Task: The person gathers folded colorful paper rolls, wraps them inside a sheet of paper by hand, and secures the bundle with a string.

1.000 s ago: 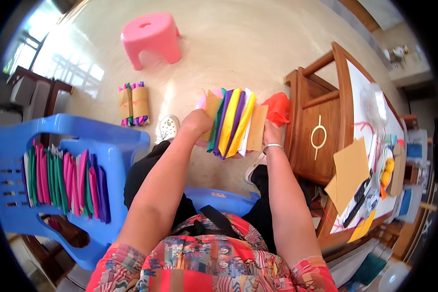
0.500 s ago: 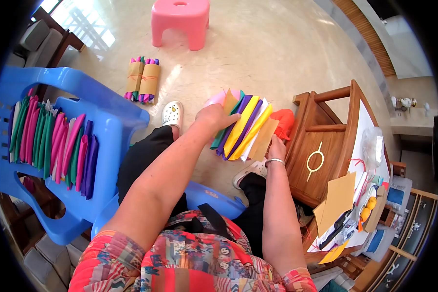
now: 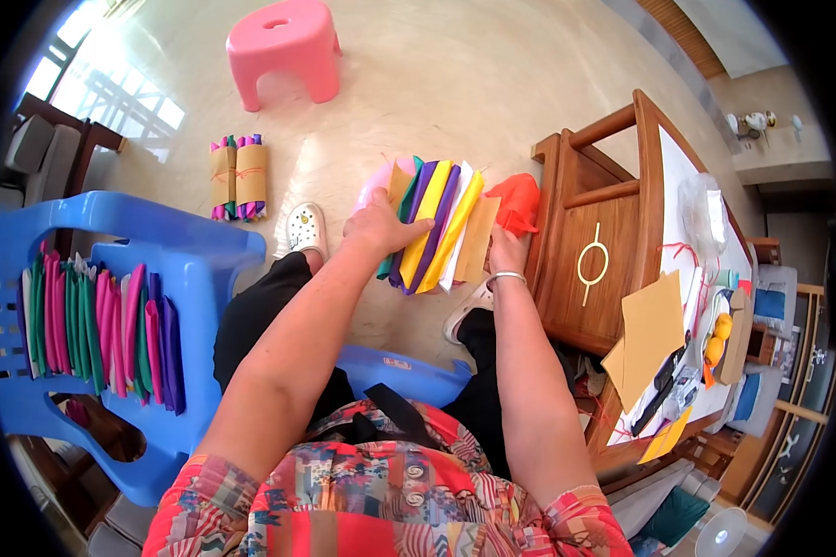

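Folded strips of coloured paper point(image 3: 434, 226) in green, purple, yellow and white lie side by side between my hands, with brown card at both ends. My left hand point(image 3: 381, 223) grips the left side of this stack, its thumb lying across the strips. Around the right brown card point(image 3: 476, 239) my right hand point(image 3: 505, 252) is closed at the edge. Behind my left hand part of a pink round thing point(image 3: 374, 178) shows. A red plastic bag point(image 3: 518, 201) is just beyond my right hand.
Many coloured folded strips rest on a blue chair point(image 3: 158, 223) at left. Two tied bundles point(image 3: 237, 178) lie on the floor below a pink stool point(image 3: 281, 46). At right, a wooden table point(image 3: 648, 204) holds brown card point(image 3: 648, 339), plastic and tools.
My left thumb has come over the strips since the earliest frame. The view has shifted between frames, while both hands stay on the stack.
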Available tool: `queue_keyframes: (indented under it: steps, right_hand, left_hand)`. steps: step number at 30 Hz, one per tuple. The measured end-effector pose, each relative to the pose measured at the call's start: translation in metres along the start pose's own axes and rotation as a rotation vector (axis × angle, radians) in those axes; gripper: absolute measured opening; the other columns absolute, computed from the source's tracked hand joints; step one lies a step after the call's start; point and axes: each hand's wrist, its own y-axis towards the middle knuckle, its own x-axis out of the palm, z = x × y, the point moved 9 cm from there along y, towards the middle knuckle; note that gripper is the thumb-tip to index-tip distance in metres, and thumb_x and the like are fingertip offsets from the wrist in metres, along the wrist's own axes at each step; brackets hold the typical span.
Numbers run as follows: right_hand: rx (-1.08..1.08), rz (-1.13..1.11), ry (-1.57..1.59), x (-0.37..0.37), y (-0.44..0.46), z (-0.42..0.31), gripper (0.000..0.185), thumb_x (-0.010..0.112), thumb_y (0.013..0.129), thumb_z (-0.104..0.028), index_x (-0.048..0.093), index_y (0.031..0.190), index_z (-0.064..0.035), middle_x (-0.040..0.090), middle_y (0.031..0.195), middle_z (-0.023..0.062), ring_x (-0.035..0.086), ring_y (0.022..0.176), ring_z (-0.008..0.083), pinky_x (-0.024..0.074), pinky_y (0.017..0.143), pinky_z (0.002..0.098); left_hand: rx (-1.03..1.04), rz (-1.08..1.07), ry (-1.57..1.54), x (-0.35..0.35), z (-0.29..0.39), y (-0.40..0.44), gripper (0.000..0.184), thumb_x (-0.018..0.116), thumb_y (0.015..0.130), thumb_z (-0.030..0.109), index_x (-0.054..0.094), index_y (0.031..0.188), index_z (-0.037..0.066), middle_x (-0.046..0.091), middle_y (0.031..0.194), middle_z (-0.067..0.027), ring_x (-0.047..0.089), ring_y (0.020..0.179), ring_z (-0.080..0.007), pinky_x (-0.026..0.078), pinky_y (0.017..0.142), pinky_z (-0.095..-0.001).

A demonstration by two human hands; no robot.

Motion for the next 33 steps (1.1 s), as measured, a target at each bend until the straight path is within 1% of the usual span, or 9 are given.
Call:
queue_keyframes:
  steps: [4, 10, 14, 16, 19, 23, 26, 29, 33]
  right_hand:
    - [-0.014, 0.004, -0.044, -0.002, 0.005, 0.003, 0.038, 0.063, 0.097, -0.031, 0.070, 0.103, 0.0058, 0.071, 0.093, 0.0097, 0.067, 0.081, 0.0168, 0.0527, 0.074, 0.0305]
    - [-0.107, 0.032, -0.019, 0.002, -0.011, -0.016, 0.037, 0.060, 0.097, -0.029, 0.070, 0.102, 0.0060, 0.071, 0.093, 0.0103, 0.066, 0.082, 0.0164, 0.0519, 0.076, 0.0303]
    - [-0.214, 0.020, -0.190, 0.003, -0.018, -0.033, 0.037, 0.059, 0.098, -0.030, 0.070, 0.095, 0.0052, 0.070, 0.085, 0.0103, 0.065, 0.080, 0.0150, 0.0507, 0.074, 0.0319]
    - [-0.245, 0.018, -0.262, 0.005, -0.019, -0.039, 0.037, 0.059, 0.097, -0.031, 0.069, 0.092, 0.0045, 0.069, 0.082, 0.0134, 0.065, 0.078, 0.0173, 0.0503, 0.074, 0.0334]
    - [-0.316, 0.031, -0.388, 0.008, -0.027, -0.053, 0.037, 0.059, 0.097, -0.032, 0.067, 0.089, 0.0036, 0.068, 0.079, 0.0192, 0.067, 0.077, 0.0233, 0.0503, 0.073, 0.0360]
    - [-0.478, 0.003, -0.503, 0.018, -0.035, -0.067, 0.036, 0.058, 0.097, -0.032, 0.068, 0.090, 0.0024, 0.067, 0.081, 0.0242, 0.069, 0.078, 0.0321, 0.0510, 0.072, 0.0383]
    - [-0.567, -0.086, -0.391, 0.029, -0.033, -0.062, 0.036, 0.058, 0.097, -0.032, 0.069, 0.092, 0.0013, 0.067, 0.079, 0.0231, 0.069, 0.077, 0.0332, 0.0516, 0.071, 0.0393]
    - [-0.627, -0.116, -0.505, 0.038, -0.052, -0.079, 0.030, 0.060, 0.097, -0.030, 0.071, 0.098, -0.0015, 0.069, 0.083, 0.0200, 0.070, 0.079, 0.0305, 0.0528, 0.073, 0.0377]
    - [-0.777, -0.177, -0.443, 0.053, -0.075, -0.099, 0.023, 0.066, 0.094, -0.024, 0.074, 0.104, -0.0052, 0.071, 0.091, 0.0148, 0.070, 0.082, 0.0268, 0.0542, 0.075, 0.0346]
  left_hand:
    - [0.000, 0.008, 0.019, 0.001, -0.001, 0.003, 0.109, 0.069, 0.071, 0.075, 0.037, 0.144, 0.001, 0.066, 0.125, -0.0185, 0.065, 0.117, -0.0296, 0.050, 0.097, -0.0409]
    - [-0.018, -0.034, -0.140, 0.003, -0.011, 0.015, 0.099, 0.068, 0.073, 0.071, 0.049, 0.137, -0.003, 0.065, 0.126, -0.0239, 0.063, 0.119, -0.0335, 0.049, 0.100, -0.0409]
    - [-0.025, -0.002, -0.213, 0.002, -0.020, 0.034, 0.072, 0.059, 0.085, 0.054, 0.059, 0.128, -0.005, 0.066, 0.120, -0.0276, 0.064, 0.114, -0.0374, 0.049, 0.099, -0.0430]
    - [-0.047, -0.055, -0.246, 0.001, -0.023, 0.042, 0.062, 0.054, 0.091, 0.046, 0.062, 0.125, -0.006, 0.067, 0.116, -0.0283, 0.068, 0.107, -0.0370, 0.051, 0.097, -0.0438]
    - [0.002, -0.042, -0.211, -0.003, -0.022, 0.044, 0.052, 0.049, 0.092, 0.037, 0.066, 0.119, -0.004, 0.068, 0.113, -0.0285, 0.069, 0.103, -0.0384, 0.051, 0.095, -0.0454]
    - [0.153, 0.081, -0.063, -0.017, -0.006, 0.032, 0.045, 0.049, 0.091, 0.032, 0.069, 0.112, -0.002, 0.068, 0.110, -0.0280, 0.067, 0.103, -0.0401, 0.051, 0.094, -0.0458]
    - [0.212, 0.103, -0.036, -0.026, 0.012, 0.016, 0.041, 0.048, 0.091, 0.030, 0.071, 0.105, -0.002, 0.068, 0.107, -0.0275, 0.066, 0.103, -0.0411, 0.051, 0.093, -0.0467]
    - [0.263, 0.113, -0.042, -0.026, 0.021, 0.012, 0.041, 0.050, 0.091, 0.031, 0.072, 0.102, -0.001, 0.069, 0.103, -0.0270, 0.067, 0.100, -0.0409, 0.052, 0.090, -0.0470]
    - [0.299, 0.114, -0.103, -0.021, 0.030, 0.005, 0.040, 0.054, 0.091, 0.034, 0.072, 0.100, -0.001, 0.070, 0.098, -0.0267, 0.068, 0.096, -0.0409, 0.053, 0.089, -0.0473]
